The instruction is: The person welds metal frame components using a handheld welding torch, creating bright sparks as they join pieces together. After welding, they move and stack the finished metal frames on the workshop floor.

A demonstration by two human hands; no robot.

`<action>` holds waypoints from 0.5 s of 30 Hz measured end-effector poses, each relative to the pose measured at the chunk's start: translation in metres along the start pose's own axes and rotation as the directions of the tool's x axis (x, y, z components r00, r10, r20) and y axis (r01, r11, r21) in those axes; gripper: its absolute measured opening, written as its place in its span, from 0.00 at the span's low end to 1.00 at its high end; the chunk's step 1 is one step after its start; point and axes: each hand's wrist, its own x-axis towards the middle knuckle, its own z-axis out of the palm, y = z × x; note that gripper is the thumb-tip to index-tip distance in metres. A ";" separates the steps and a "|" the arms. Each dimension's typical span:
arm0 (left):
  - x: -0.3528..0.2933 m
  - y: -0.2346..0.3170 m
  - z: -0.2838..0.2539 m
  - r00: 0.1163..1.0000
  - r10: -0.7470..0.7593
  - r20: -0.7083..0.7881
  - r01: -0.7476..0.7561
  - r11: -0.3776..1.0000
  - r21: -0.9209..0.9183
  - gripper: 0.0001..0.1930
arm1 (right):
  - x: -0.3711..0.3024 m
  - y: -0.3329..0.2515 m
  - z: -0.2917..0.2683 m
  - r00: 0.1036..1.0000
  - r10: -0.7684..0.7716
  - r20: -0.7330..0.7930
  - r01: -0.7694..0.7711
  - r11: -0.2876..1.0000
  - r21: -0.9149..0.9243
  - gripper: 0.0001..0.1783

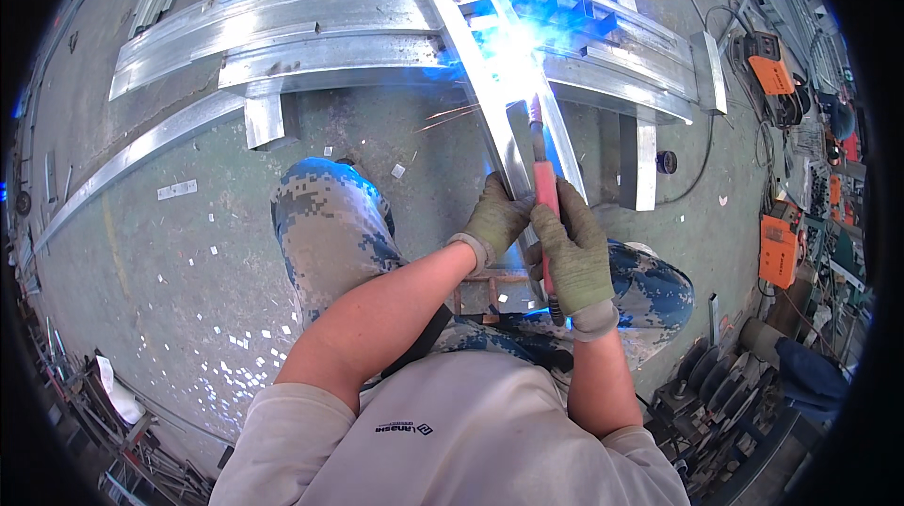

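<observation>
My right hand point(576, 252), in a green work glove, is closed round the red handle of a welding torch point(545, 186). The torch points away from me, and a blinding blue-white arc point(515, 49) burns at its far end. Glare and smoke hide the tip and the joint. My left hand point(496, 222), gloved too, grips the near part of a long square metal tube point(504, 148). A second metal tube point(563, 144) runs beside it, to the right of the torch. Both tubes lie across a stack of wide metal beams.
Shiny metal beams point(330, 49) span the space ahead on short metal supports point(266, 120). Orange welding machines point(779, 247) with cables stand at the right. Small light scraps point(250, 374) litter the floor at left. Sparks fly left of the arc.
</observation>
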 end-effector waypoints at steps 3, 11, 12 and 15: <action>-0.006 0.005 0.004 1.000 0.009 0.001 -0.009 0.998 -0.062 0.37 | 0.001 -0.001 0.000 1.000 0.001 0.005 -0.001 1.000 -0.019 0.32; 0.004 -0.008 -0.004 0.994 -0.001 0.109 0.034 0.953 -0.301 0.32 | -0.001 -0.003 0.006 0.999 0.015 0.032 -0.015 1.000 -0.027 0.31; 0.006 -0.009 -0.005 0.993 0.003 0.118 0.034 0.949 -0.312 0.31 | 0.000 0.003 0.006 1.000 -0.008 0.028 0.009 1.000 -0.029 0.31; 0.004 -0.012 -0.004 0.996 0.046 0.071 -0.033 0.983 -0.180 0.30 | 0.002 0.010 0.006 1.000 -0.027 0.002 0.027 0.999 -0.036 0.32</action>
